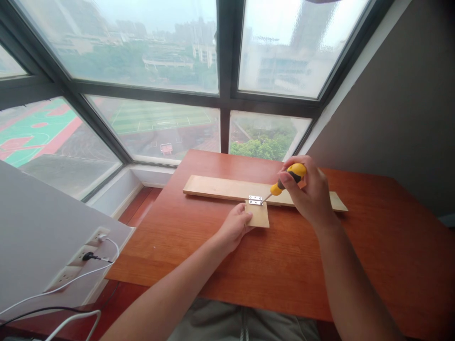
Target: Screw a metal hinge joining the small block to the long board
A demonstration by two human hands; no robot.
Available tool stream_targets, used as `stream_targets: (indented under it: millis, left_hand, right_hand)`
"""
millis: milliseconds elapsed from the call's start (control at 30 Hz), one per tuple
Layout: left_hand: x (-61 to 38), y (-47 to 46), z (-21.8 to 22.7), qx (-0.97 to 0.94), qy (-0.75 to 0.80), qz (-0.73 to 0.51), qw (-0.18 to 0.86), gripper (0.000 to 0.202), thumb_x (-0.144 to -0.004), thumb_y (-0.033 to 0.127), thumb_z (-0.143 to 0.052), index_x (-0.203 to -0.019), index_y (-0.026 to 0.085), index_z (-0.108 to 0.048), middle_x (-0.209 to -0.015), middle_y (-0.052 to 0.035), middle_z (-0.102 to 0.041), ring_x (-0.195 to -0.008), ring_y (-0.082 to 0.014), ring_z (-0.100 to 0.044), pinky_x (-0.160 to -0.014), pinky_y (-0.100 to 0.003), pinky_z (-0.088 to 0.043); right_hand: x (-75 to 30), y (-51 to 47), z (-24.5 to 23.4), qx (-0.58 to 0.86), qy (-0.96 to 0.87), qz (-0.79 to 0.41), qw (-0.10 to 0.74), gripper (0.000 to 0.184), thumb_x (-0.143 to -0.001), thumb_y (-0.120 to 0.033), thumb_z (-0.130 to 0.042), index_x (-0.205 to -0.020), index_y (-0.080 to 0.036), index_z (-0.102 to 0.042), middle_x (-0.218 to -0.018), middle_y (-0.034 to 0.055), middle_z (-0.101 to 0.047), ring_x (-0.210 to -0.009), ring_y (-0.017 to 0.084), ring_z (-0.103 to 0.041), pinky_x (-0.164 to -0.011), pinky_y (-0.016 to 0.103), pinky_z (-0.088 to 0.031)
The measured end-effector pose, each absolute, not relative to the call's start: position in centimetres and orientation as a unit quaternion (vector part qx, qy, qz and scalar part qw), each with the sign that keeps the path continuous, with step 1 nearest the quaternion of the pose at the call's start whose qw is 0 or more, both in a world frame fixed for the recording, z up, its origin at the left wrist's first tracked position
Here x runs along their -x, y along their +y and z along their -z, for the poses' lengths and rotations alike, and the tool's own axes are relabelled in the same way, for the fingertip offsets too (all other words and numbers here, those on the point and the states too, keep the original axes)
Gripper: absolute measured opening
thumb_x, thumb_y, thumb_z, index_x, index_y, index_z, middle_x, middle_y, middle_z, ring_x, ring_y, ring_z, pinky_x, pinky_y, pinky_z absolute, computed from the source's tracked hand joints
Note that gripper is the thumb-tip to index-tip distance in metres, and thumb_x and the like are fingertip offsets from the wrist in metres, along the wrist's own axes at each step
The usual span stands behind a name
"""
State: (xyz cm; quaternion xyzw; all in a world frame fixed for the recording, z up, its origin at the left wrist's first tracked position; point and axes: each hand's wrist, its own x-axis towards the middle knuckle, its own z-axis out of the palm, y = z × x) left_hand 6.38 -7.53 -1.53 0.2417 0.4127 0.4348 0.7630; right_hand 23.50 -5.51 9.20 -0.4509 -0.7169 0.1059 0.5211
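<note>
I have the left hand (234,225) pinching a small plywood piece (259,218) before the long plank (215,185); I'd brace it, seat the metal hinge (255,200) flush at its far edge, and straighten the tilted screwdriver (276,189) gripped by the right hand (311,192), its tip's seating hard to tell. Wall sockets (78,255) sit at left; windows (142,52) rise beyond the reddish wooden table (284,265).

Your left forearm (174,284), bare, slants from near left toward far right. Left hand (234,226) low, in a pinch: left thumb (246,218) uppermost, fingers (240,208) partly hidden. Your right forearm (346,279), also bare, angles from near right toward far left. Right hand (310,194) higher and farther off, curled into a grip, right thumb (290,184) along its left side. Hands apart.
</note>
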Motion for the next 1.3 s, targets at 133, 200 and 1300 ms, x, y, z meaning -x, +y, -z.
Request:
stream_targets:
  millis: [133, 200, 1300]
  left_hand:
    - [-6.4, -7.5, 1.8, -0.239, 0.405, -0.440, 0.765, 0.027, -0.075, 0.006, -0.065, -0.100, 0.015, -0.063, -0.105, -0.0114, -0.071, -0.090, -0.0200, -0.069, -0.082, -0.033, -0.058]
    - [-6.4, -7.5, 1.9, -0.236, 0.407, -0.440, 0.765, 0.027, -0.075, 0.006, -0.063, -0.100, 0.015, -0.063, -0.105, -0.0114, -0.071, -0.088, -0.0191, -0.069, -0.081, -0.033, -0.058]
    - [-6.4, -7.4, 2.3, -0.246, 0.401, -0.436, 0.767, 0.023, -0.079, 0.008, -0.063, -0.100, 0.014, -0.060, -0.110, -0.0137, -0.070, -0.094, -0.0212, -0.070, -0.083, -0.033, -0.058]
  right_hand:
    - [-24.1, -6.2, -10.3, 0.353, -0.724, -0.313, 0.503, 0.019, -0.094, -0.037, -0.056, -0.110, -0.027, -0.060, -0.119, 0.0067, -0.063, -0.111, 0.026, -0.062, -0.092, 0.047, -0.053]
    - [-24.5, -6.2, -10.7, 0.337, -0.727, -0.365, 0.474, 0.024, -0.091, -0.034, -0.062, -0.114, -0.027, -0.060, -0.120, 0.0069, -0.065, -0.113, 0.027, -0.062, -0.093, 0.048, -0.054]
    - [-24.6, -4.1, -15.5, 0.469, -0.851, -0.063, 0.229, 0.032, -0.080, -0.019, -0.059, -0.111, -0.023, -0.066, -0.111, 0.0047, -0.069, -0.092, 0.023, -0.064, -0.077, 0.035, -0.048]
